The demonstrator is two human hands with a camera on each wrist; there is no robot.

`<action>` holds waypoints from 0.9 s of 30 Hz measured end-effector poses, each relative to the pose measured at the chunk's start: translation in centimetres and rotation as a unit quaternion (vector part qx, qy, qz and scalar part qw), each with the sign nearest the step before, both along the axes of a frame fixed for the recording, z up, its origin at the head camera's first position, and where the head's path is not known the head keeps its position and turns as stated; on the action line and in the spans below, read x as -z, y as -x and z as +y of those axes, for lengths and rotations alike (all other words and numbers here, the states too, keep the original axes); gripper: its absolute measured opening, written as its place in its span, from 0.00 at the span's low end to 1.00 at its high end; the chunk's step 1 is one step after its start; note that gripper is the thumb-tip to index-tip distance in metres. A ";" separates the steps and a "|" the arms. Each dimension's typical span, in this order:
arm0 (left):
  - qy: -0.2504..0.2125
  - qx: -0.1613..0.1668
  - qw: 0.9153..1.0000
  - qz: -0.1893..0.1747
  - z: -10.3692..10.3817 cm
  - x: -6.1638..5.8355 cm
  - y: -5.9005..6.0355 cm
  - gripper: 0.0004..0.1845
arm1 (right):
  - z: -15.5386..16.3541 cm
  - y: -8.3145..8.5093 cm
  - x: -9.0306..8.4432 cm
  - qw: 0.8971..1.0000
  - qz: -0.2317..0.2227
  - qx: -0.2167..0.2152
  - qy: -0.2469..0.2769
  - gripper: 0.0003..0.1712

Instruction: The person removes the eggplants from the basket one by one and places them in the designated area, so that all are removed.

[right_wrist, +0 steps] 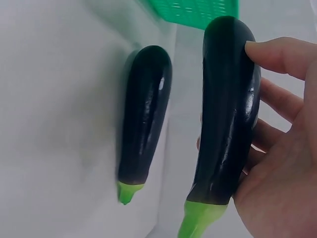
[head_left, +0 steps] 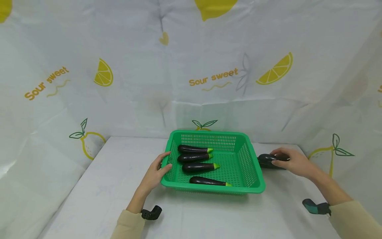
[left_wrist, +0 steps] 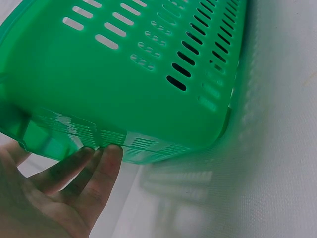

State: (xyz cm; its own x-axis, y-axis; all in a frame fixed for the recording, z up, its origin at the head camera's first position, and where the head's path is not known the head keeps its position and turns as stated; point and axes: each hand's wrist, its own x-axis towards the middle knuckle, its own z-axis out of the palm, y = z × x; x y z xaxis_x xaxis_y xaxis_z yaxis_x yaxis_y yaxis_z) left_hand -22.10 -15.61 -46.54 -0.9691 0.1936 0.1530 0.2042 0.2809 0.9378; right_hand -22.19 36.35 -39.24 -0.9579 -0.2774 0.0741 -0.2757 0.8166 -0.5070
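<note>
Six eggplants (head_left: 198, 167), one basket (head_left: 251, 164)

The basket (head_left: 253, 166) is bright green with slotted walls. The eggplants (head_left: 198, 167) are glossy dark purple, nearly black, with lime-green stems. The backdrop (head_left: 149, 66) is white, printed with yellow lemons and, seemingly, orange lettering.

The white table (head_left: 98, 199) carries a green perforated basket (head_left: 253, 172) near its middle. Just right of the basket, one dark eggplant (right_wrist: 143, 119) lies flat on the surface, its green stem end pointing away from the basket.
</note>
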 end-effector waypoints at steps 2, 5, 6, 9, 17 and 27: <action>0.002 -0.001 1.000 -0.001 0.0 0.0 0.0 0.29 | 0.1 0.0 0.6 1.000 -0.009 0.005 0.000 0.22; 0.003 -0.004 1.000 -0.003 0.1 0.0 -0.1 0.29 | 0.2 0.1 1.4 1.000 -0.017 0.007 0.004 0.22; 0.005 -0.005 1.000 -0.003 0.1 -0.1 -0.1 0.29 | 0.2 0.1 1.6 1.000 -0.018 0.007 0.005 0.22; 0.006 -0.007 1.000 -0.003 0.1 -0.1 -0.1 0.29 | 0.4 0.1 2.2 1.000 -0.018 0.009 0.008 0.21; 0.005 0.000 1.000 0.006 0.0 0.0 -0.1 0.30 | 0.6 0.1 3.8 1.000 -0.011 0.006 0.017 0.21; 0.002 0.001 1.000 0.004 0.1 -0.1 -0.2 0.29 | 0.7 0.0 5.4 1.000 -0.011 -0.002 0.014 0.21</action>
State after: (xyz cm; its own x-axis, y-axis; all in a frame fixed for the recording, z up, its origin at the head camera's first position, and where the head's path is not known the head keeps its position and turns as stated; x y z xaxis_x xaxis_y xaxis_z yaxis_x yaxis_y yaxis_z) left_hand -21.85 -15.55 -46.44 -0.9674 0.1968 0.1592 0.2118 0.2850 0.9348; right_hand -22.15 37.09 -44.67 -0.9582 -0.2797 0.0602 -0.2676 0.8013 -0.5350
